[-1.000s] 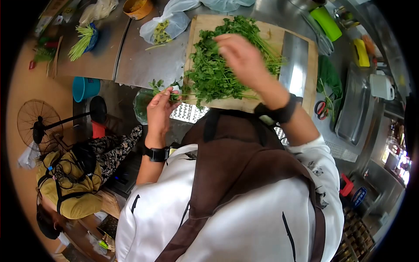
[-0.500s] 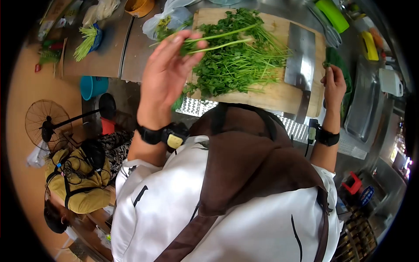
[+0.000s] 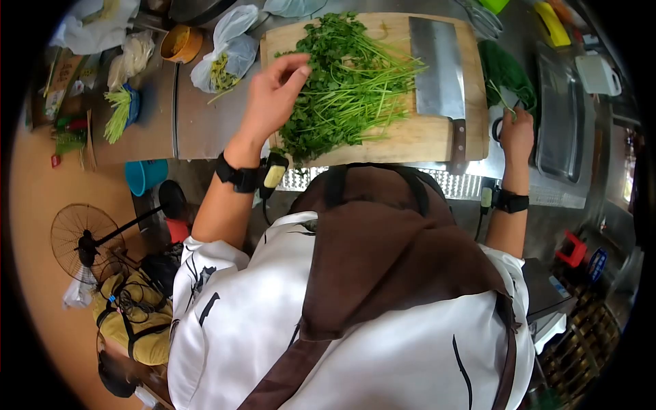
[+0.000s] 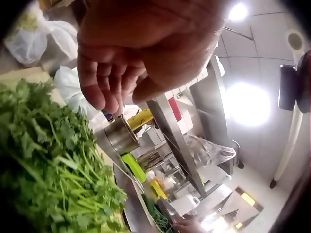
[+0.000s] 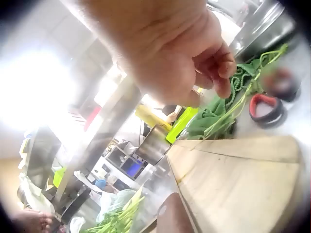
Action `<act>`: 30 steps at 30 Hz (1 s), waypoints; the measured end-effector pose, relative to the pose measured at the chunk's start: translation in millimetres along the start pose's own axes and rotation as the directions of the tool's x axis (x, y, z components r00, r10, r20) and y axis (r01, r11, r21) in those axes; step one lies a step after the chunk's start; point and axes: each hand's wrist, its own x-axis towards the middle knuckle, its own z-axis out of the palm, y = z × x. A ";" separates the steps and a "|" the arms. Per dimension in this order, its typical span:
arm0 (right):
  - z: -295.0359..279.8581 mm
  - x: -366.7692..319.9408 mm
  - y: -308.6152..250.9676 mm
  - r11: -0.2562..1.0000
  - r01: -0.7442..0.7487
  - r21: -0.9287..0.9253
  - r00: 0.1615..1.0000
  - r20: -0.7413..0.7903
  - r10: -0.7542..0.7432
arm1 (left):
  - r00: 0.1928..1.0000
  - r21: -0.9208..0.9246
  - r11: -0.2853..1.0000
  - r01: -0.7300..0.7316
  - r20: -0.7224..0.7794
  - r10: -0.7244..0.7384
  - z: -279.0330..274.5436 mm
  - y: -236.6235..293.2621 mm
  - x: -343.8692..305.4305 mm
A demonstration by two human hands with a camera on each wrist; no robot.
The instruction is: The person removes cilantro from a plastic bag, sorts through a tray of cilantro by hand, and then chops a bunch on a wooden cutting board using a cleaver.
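A pile of coriander (image 3: 348, 89) lies on the wooden chopping board (image 3: 403, 140), leaves to the left and stems to the right. Over its leafy edge hovers my left hand (image 3: 277, 92), fingers loosely bent; the left wrist view shows nothing between them. A cleaver (image 3: 437, 68) lies flat on the board's right part, handle toward me. Right of the board, my right hand (image 3: 517, 133) is above scissors with red-lined handles (image 5: 265, 109). Thin green stems (image 5: 233, 109) run past its bent fingertips across a green cloth (image 3: 502, 65), with a gap between thumb and fingers.
A metal tray (image 3: 564, 119) sits right of the cloth. Left of the board are a plastic bag (image 3: 229, 58), an orange tub (image 3: 181, 44) and a bundle of green stalks (image 3: 119, 113). A person in a yellow top (image 3: 140, 328) is at the lower left, beside a fan (image 3: 89, 236).
My left hand first held a sprig low at the left, then raised long stems, and now holds none. My right hand went from over the coriander to the cloth and scissors at right.
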 end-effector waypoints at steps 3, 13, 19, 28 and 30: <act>-13.6 -8.8 -17.4 1.000 -0.012 -0.028 1.000 0.001 0.012 | 0.928 0.172 0.915 -0.365 0.148 0.342 10.0 20.2 36.7; -31.9 -82.0 -55.5 0.962 -0.081 0.262 0.987 0.152 0.042 | 0.799 0.724 0.350 -0.594 0.580 0.159 107.6 3.6 135.3; -39.0 -104.8 -46.1 0.946 -0.231 0.225 0.950 0.263 0.170 | 0.724 0.687 0.311 -0.657 0.690 0.006 86.9 9.5 125.7; -22.7 -86.6 -73.3 0.944 -0.120 0.306 0.981 0.180 0.066 | 0.776 0.654 0.423 -0.627 0.568 0.273 78.3 -19.7 4.6; -24.8 -78.8 -87.0 0.974 -0.020 0.228 0.974 0.223 -0.032 | 0.792 0.705 0.360 -0.611 0.545 0.276 88.3 -18.2 -16.5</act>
